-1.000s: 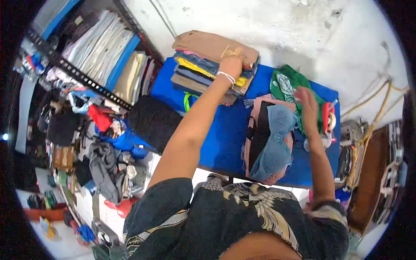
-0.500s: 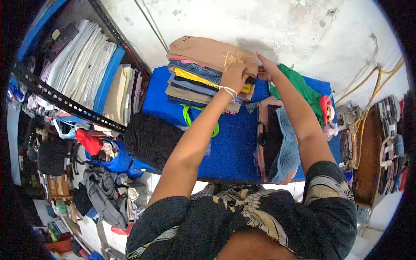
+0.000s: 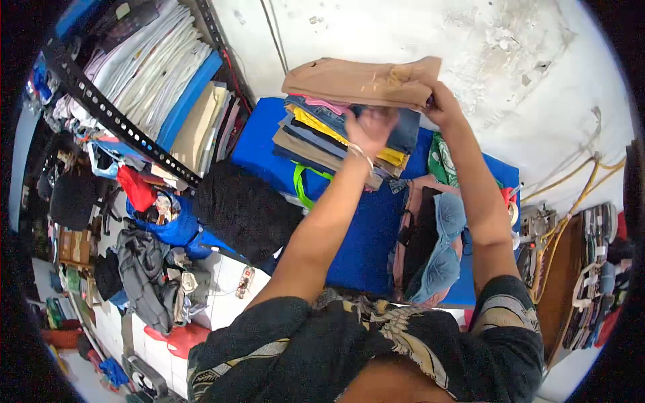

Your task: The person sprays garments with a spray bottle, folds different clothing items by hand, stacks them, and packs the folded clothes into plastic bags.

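A folded tan garment [image 3: 336,79] with yellow lettering is lifted at its right end, its underside showing a gap above the folded stack. My right hand [image 3: 440,104] grips that right end, fingers closed round the edge. Beneath it, my left hand [image 3: 371,127] is over the stack of folded clothes [image 3: 316,124], blurred, with thumb and fingers apart. Denim, yellow and pink layers show in the stack. Blue bras [image 3: 440,248] lie on black and pink cloth at the right of the blue table [image 3: 356,248].
A black cloth [image 3: 245,208] lies at the table's left. Green fabric [image 3: 440,161] and a tape roll [image 3: 514,213] are by my right forearm. A metal shelf [image 3: 121,127] stands left, a stained wall [image 3: 484,54] behind, yellow cables [image 3: 557,228] to the right.
My right hand has reached from the green fabric to the tan garment and raised its right end. My left hand has let go of the garment's edge and moved beneath it.
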{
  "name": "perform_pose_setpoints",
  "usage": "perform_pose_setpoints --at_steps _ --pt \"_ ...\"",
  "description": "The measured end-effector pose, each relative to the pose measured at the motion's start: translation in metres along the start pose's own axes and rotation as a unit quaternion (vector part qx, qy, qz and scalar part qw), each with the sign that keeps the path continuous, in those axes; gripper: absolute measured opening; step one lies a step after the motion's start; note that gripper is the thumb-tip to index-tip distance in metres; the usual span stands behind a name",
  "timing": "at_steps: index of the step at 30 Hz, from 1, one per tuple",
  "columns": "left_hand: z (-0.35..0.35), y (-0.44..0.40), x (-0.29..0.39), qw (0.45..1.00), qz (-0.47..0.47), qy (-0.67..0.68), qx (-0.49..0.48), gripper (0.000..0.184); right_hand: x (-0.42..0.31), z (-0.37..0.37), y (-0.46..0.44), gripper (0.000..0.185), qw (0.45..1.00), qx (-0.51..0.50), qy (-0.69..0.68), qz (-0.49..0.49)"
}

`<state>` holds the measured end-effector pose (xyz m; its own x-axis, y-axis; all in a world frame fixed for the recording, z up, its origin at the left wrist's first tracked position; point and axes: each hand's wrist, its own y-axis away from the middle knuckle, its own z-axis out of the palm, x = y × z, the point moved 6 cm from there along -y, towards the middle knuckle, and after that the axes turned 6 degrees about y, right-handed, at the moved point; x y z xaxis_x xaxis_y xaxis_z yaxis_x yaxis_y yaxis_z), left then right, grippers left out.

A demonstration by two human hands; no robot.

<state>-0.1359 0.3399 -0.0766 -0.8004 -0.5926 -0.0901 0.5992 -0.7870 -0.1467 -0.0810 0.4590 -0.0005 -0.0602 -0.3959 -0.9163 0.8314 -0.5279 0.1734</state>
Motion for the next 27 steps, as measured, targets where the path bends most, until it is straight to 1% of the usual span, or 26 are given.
perform_pose_setpoints --at_steps 1,3,4,6,7,8,10,11,12,13,15,16,17,19,20,21,23,25,26,27 --pt "0.03 0.002 0.016 0.997 0.071 0.029 0.019 0.067 -0.008 0.005 0.009 0.024 1.0 -0.015 0.003 -0.016" --pt "0.05 -0.007 0.051 0.988 0.118 0.002 -0.095 0.067 -0.031 0.026 0.056 0.022 0.995 -0.005 0.002 -0.097" --pt "0.05 -0.013 0.059 0.987 0.13 0.002 -0.089 0.067 -0.038 0.032 0.076 0.028 0.992 -0.02 0.013 -0.121" --pt "0.05 -0.005 0.072 0.98 0.177 -0.034 -0.085 0.065 -0.043 0.036 0.112 0.035 0.989 -0.024 0.103 -0.104" --pt "0.061 0.009 0.075 0.977 0.198 -0.008 -0.083 0.062 -0.038 0.038 0.126 0.038 0.988 -0.026 0.096 -0.116" --pt "0.07 0.025 0.083 0.973 0.217 -0.014 -0.081 0.062 -0.034 0.043 0.138 0.041 0.987 -0.028 0.086 -0.136" --pt "0.077 0.059 0.094 0.961 0.26 -0.088 -0.013 0.06 -0.02 0.056 0.161 0.044 0.987 -0.051 0.086 -0.127" --pt "0.078 0.072 0.104 0.959 0.269 -0.092 -0.011 0.06 -0.015 0.061 0.171 0.047 0.986 -0.056 0.087 -0.132" --pt "0.079 0.085 0.114 0.962 0.253 -0.095 -0.02 0.059 -0.005 0.065 0.178 0.047 0.986 -0.065 0.086 -0.127" --pt "0.083 0.097 0.123 0.966 0.236 -0.098 -0.031 0.059 0.011 0.065 0.18 0.05 0.99 -0.052 0.078 -0.107" --pt "0.088 0.127 0.14 0.963 0.246 -0.106 -0.031 0.059 0.039 0.074 0.189 0.052 0.993 -0.044 0.066 -0.086" --pt "0.091 0.143 0.149 0.962 0.248 -0.11 -0.029 0.059 0.051 0.086 0.196 0.053 0.992 -0.065 0.054 -0.095" --pt "0.085 0.159 0.16 0.964 0.23 -0.128 -0.027 0.059 0.065 0.095 0.202 0.054 0.99 -0.084 0.043 -0.103" --pt "0.074 0.191 0.183 0.966 0.197 -0.167 -0.022 0.059 0.104 0.101 0.209 0.056 0.985 -0.099 0.104 -0.097" --pt "0.068 0.208 0.201 0.96 0.199 -0.195 -0.013 0.06 0.121 0.114 0.21 0.054 0.986 -0.134 0.079 -0.066" --pt "0.062 0.224 0.22 0.951 0.207 -0.231 -0.003 0.061 0.138 0.129 0.213 0.051 0.984 -0.167 0.053 -0.035" --pt "0.049 0.253 0.266 0.909 0.24 -0.339 0.029 0.062 0.173 0.151 0.216 0.046 0.979 -0.17 0.089 -0.074" --pt "0.025 0.282 0.311 0.857 0.276 -0.424 0.101 0.064 0.239 0.156 0.206 0.04 0.958 -0.238 0.156 -0.041" --pt "0.007 0.297 0.329 0.842 0.287 -0.43 0.153 0.064 0.273 0.152 0.203 0.036 0.943 -0.245 0.209 0.084" --pt "-0.014 0.311 0.343 0.855 0.284 -0.365 0.236 0.068 0.27 0.148 0.196 0.036 0.946 -0.237 0.207 0.078"
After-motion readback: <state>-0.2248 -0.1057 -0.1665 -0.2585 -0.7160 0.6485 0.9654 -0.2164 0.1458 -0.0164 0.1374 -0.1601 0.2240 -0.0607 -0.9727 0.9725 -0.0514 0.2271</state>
